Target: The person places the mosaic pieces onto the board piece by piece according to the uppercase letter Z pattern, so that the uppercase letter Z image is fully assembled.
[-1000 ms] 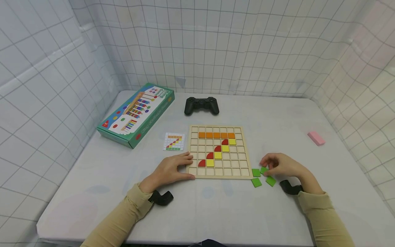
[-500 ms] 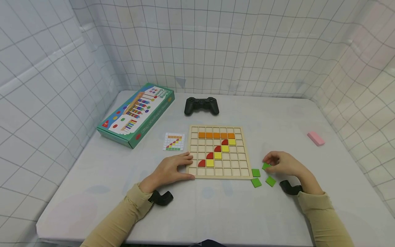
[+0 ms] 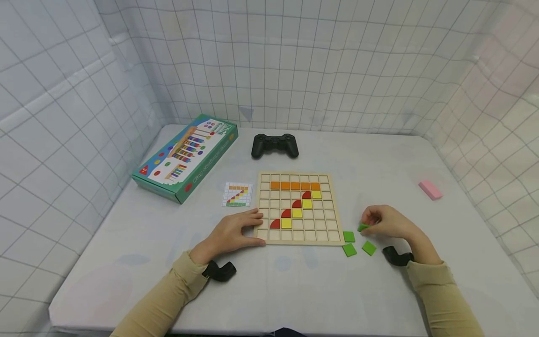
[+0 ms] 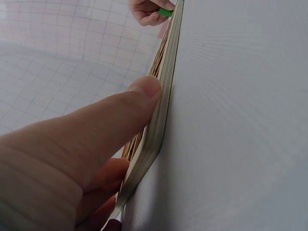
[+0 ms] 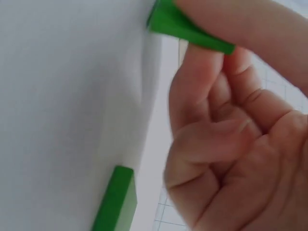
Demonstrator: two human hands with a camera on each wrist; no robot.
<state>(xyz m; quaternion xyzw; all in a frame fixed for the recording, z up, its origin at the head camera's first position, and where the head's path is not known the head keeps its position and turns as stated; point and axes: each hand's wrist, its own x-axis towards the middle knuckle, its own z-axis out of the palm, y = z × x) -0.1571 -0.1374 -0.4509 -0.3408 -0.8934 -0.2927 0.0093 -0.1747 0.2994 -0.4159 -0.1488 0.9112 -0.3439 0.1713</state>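
My right hand [image 3: 389, 222] pinches a square green tile [image 5: 187, 29] between thumb and fingers, held off the table and tilted in the right wrist view. Below and left of it, several other green tiles lie flat, one green tile [image 3: 348, 237] close by the board's right corner. My left hand [image 3: 236, 229] rests against the near left corner of a wooden grid board [image 3: 299, 243], its thumb [image 4: 144, 89] on the near edge. On the board are a row of orange squares [image 3: 295, 186], a diagonal of yellow squares [image 3: 296, 213] and red quarter-round pieces [image 3: 286, 213].
Left of the board lies a small pattern card [image 3: 237, 194]. Farther back are a green game box [image 3: 185, 157] and a black game controller [image 3: 275, 145]. A pink block [image 3: 430, 189] lies at the right. Grid-patterned cloth walls [image 3: 290, 65] enclose the table.
My right hand has lifted one green tile from the group and drawn it slightly away and up. The left hand has kept its place at the board.
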